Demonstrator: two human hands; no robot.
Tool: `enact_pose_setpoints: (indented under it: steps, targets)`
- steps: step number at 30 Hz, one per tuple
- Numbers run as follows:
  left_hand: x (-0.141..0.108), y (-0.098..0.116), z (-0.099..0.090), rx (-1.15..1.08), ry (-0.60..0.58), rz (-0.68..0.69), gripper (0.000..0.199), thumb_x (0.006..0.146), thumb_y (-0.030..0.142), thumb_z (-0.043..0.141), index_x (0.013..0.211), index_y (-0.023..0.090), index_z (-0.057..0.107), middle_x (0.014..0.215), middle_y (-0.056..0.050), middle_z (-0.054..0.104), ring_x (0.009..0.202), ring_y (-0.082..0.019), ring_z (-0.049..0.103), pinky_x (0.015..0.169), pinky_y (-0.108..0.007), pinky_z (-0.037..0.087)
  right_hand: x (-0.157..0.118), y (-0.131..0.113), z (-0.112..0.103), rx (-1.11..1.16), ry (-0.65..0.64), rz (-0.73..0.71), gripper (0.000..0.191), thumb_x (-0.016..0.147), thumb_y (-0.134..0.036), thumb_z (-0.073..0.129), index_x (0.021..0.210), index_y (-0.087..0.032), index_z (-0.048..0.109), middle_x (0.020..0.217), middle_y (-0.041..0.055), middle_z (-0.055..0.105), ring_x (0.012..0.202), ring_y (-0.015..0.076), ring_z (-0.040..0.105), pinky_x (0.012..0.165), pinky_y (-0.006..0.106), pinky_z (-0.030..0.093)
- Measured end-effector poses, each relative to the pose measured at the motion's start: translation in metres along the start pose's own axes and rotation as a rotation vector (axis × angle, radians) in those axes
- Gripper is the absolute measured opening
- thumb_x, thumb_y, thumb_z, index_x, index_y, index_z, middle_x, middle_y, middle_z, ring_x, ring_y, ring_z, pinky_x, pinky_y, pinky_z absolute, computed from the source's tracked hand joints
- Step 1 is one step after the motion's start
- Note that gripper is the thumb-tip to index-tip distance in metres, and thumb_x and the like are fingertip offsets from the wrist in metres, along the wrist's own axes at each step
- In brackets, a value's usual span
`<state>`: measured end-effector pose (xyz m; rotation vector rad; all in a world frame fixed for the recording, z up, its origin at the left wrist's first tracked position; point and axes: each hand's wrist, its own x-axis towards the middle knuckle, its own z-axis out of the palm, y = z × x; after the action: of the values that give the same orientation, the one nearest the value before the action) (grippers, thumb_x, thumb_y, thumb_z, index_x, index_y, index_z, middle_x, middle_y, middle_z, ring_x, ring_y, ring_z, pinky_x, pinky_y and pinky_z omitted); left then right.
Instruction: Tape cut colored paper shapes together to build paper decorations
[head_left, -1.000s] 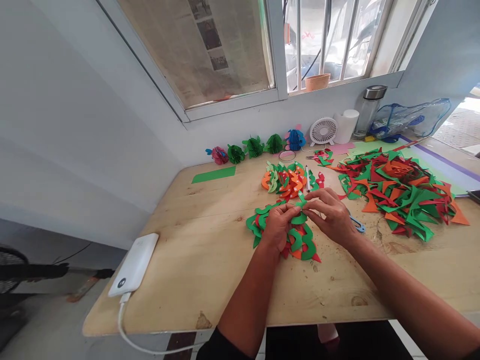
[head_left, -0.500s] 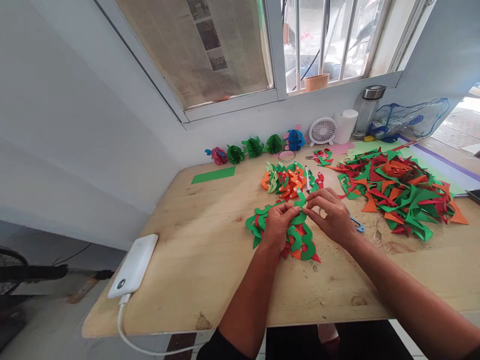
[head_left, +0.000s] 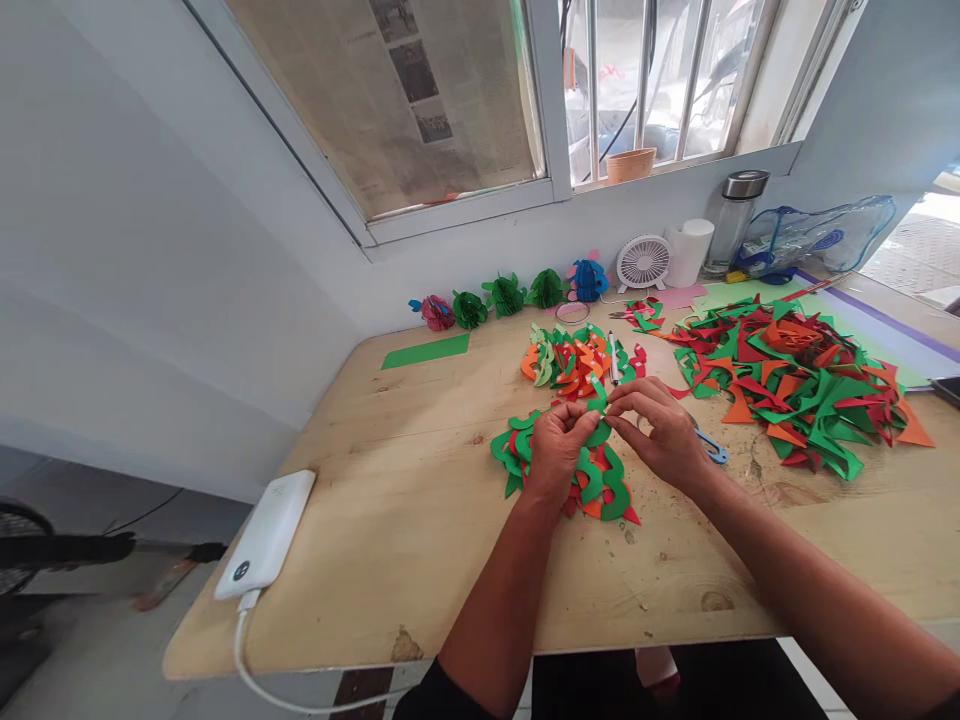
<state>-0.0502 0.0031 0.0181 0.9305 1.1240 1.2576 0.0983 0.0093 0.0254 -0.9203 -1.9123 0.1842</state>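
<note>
A curved green paper cut-out (head_left: 599,434) is pinched between the thumb and fingers of my left hand (head_left: 556,445). My right hand (head_left: 660,428) has its thumb and forefinger closed at the edge of that cut-out; a tiny pale bit shows at the tips, too small to name. Under and around my left hand lies a pile of wavy green, red and orange paper cut-outs (head_left: 616,495). Just beyond my hands sits a second heap of cut-outs (head_left: 571,358), some with small white patches, and a white pen (head_left: 613,358) rests at its right side.
A large heap of paper scraps (head_left: 806,375) covers the right side. A blue-handled tool (head_left: 712,448) lies partly behind my right hand. Paper honeycomb figures (head_left: 506,294), a small fan (head_left: 643,262) and a glass bottle (head_left: 735,225) line the wall. A white power bank (head_left: 266,533) sits left.
My right fingertips have shifted slightly left, closer to my left thumb at the green cut-out. My left hand stays nearly in place, and the view has moved only a little.
</note>
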Motion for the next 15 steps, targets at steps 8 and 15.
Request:
enact_pose_setpoints:
  steps: [8,15]
  targets:
    - [-0.0008,0.0033,0.0027,-0.021,0.044,-0.004,0.023,0.058,0.032,0.076,0.062,0.014,0.062,0.055,0.004,0.055,0.05,-0.006,0.044,0.051,-0.018,0.035,-0.001,0.0014,0.0013,0.015,0.004,0.019,0.006,0.085,-0.025,0.056,0.08,-0.023,0.06,0.087,0.006,0.065,0.085,0.0209,0.058,0.076,0.039,0.048]
    - [-0.0027,0.0061,0.0026,-0.007,0.028,-0.019,0.023,0.061,0.033,0.074,0.059,0.014,0.062,0.054,0.003,0.053,0.05,-0.006,0.043,0.051,-0.018,0.036,0.0,-0.0017,0.0014,0.009,0.039,0.027,0.006,0.084,-0.024,0.057,0.079,-0.023,0.06,0.085,0.0058,0.065,0.083,0.0207,0.058,0.075,0.037,0.048]
